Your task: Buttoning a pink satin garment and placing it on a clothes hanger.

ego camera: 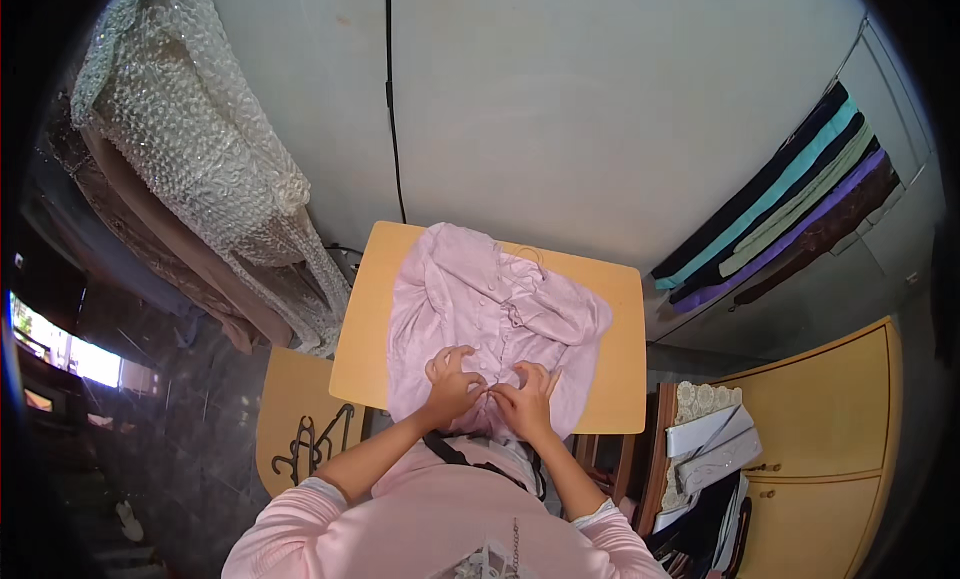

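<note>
A light pink buttoned garment (457, 301) lies across a pale wooden table (622, 384), its lower part reaching the near edge. Small round buttons run down the middle of its front. My left hand (454, 387) pinches the fabric at the button line, thumb and index finger together. Right beside it, my right hand (526, 400) grips the placket's other side the same way, and the fingertips of both hands nearly meet. Whether a button sits between them is too small to tell. A thin wire loop (529, 255), perhaps a hanger's end, shows at the garment's top.
On the left hang a beaded white dress (202, 136) and darker garments. Black hangers (311, 444) rest on a lower wooden surface (274, 399). Folded cloths (780, 211) hang on a wall rack at right, above a wooden cabinet (810, 406) and white clutch bags (720, 459).
</note>
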`<state>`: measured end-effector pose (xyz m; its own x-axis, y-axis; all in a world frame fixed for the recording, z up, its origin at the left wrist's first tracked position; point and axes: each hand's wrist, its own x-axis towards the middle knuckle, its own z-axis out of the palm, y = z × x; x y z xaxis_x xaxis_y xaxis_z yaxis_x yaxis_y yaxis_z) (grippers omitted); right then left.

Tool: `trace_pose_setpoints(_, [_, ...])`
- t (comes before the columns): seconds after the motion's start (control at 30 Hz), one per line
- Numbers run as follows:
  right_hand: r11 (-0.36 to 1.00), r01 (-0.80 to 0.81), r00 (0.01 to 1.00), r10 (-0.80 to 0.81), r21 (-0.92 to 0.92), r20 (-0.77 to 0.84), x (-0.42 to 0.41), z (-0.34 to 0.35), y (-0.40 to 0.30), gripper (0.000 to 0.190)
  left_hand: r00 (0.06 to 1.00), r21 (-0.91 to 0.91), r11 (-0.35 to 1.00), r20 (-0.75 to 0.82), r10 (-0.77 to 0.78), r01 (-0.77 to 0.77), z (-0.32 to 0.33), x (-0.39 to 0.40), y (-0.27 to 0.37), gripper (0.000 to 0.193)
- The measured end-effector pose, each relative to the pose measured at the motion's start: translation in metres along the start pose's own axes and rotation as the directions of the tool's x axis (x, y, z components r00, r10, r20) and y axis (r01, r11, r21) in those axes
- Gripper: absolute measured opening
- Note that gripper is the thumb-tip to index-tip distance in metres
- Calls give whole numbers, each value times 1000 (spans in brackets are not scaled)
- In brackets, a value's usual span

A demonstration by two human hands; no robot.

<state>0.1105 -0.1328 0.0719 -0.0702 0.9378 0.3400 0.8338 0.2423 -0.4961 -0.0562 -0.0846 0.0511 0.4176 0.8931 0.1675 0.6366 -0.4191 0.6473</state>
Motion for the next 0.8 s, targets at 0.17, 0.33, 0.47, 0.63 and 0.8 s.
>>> trace_pose_setpoints(0.17, [994, -102, 993, 100, -31, -58, -5, 13, -3, 11, 998, -67, 995, 18, -66, 67, 0, -2, 0, 10])
trace_pose_setpoints(0.33, [969, -242, 968, 238, -50, -75, -10, 19, -12, 18, 999, -75, 996, 20, -45, 47, 5, -7, -8, 9])
trace_pose_setpoints(0.47, [968, -248, 963, 242, -47, -117, -12, 26, -15, 13, 999, -84, 995, 14, -44, 45, 8, -9, -11, 9])
trace_pose_setpoints(0.63, [970, -243, 964, 239, -22, -119, -13, 27, -14, 11, 998, -74, 996, -16, -54, 53, 7, -9, -6, 8])
trace_pose_setpoints(0.8, [966, -257, 963, 258, 29, -71, -16, 33, -9, 9, 998, -68, 996, -30, -56, 54, 10, -11, -9, 8])
